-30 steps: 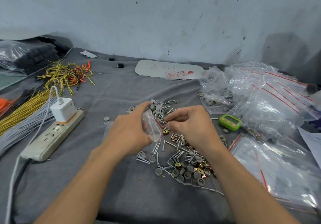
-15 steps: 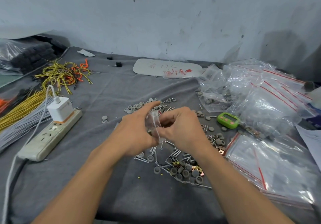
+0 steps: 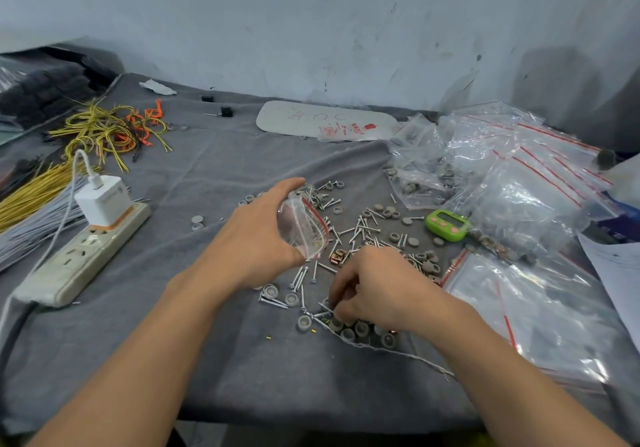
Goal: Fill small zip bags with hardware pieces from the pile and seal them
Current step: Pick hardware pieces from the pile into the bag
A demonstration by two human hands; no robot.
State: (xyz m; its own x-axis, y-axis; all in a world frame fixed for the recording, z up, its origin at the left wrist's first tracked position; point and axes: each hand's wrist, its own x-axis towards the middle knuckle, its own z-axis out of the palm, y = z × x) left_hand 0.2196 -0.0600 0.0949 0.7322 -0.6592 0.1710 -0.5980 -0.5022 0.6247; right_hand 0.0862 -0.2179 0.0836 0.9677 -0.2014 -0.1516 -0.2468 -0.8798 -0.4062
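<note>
My left hand [image 3: 258, 235] holds a small clear zip bag [image 3: 306, 230] with a red seal strip, mouth facing right, just above the cloth. Silver screws, grey round caps and copper clips make up the hardware pile [image 3: 363, 235] spread across the grey cloth. My right hand [image 3: 372, 287] is down on the near part of the pile, fingers curled and pinching at the pieces under it; what it holds is hidden by the fingers.
Empty and filled zip bags [image 3: 519, 183] are heaped at the right, with a flat stack [image 3: 540, 311] nearer. A green timer [image 3: 447, 225] lies beside the pile. A power strip [image 3: 83, 256] with a white charger and wire bundles [image 3: 104, 131] occupy the left.
My right hand left the bag's mouth and dropped toward me onto the near pile. My left hand kept hold of the bag, now turned with its mouth open to the right.
</note>
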